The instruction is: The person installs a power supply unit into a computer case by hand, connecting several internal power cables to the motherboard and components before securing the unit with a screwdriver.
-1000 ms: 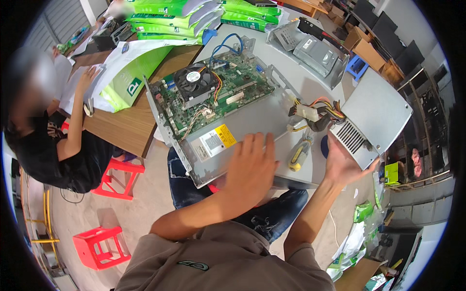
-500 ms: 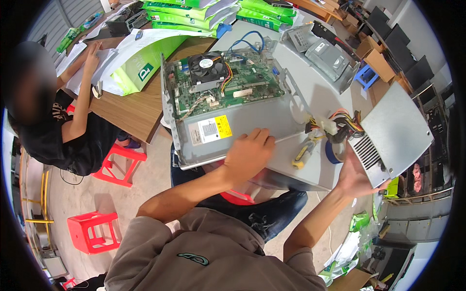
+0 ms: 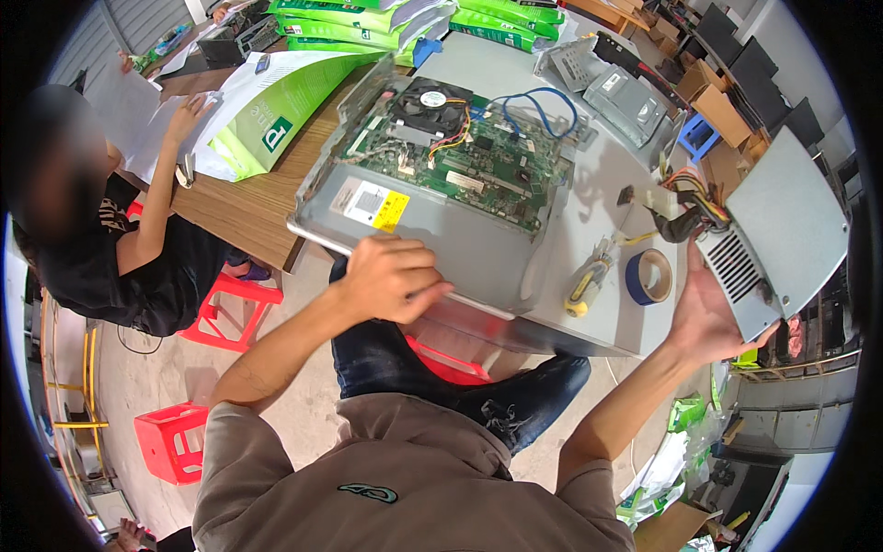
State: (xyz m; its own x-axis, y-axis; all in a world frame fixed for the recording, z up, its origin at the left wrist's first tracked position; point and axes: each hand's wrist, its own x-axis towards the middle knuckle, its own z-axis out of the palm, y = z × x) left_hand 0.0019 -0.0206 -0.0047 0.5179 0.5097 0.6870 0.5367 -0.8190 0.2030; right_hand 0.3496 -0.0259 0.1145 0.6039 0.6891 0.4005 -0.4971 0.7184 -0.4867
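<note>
Around a concrete floor [image 3: 267, 432] with red stools [image 3: 175, 442], the room holds a seated co-worker [image 3: 147, 239]. The pale worktop [image 3: 487, 64] bears an open metal chassis [image 3: 451, 219], face up so its circuit board [image 3: 497, 166] is exposed. The right hand [image 3: 708, 317] is wrapped under the grey power supply [image 3: 796, 225], raised at the right, likely keeping its cables [image 3: 694, 207] clear. The left hand [image 3: 391, 278], half curled, meets the chassis's near edge, perhaps to steady it; I cannot tell whether it grips. Blue tape [image 3: 636, 283] and a yellow-handled screwdriver [image 3: 587, 287] lie between, within easy reach.
</note>
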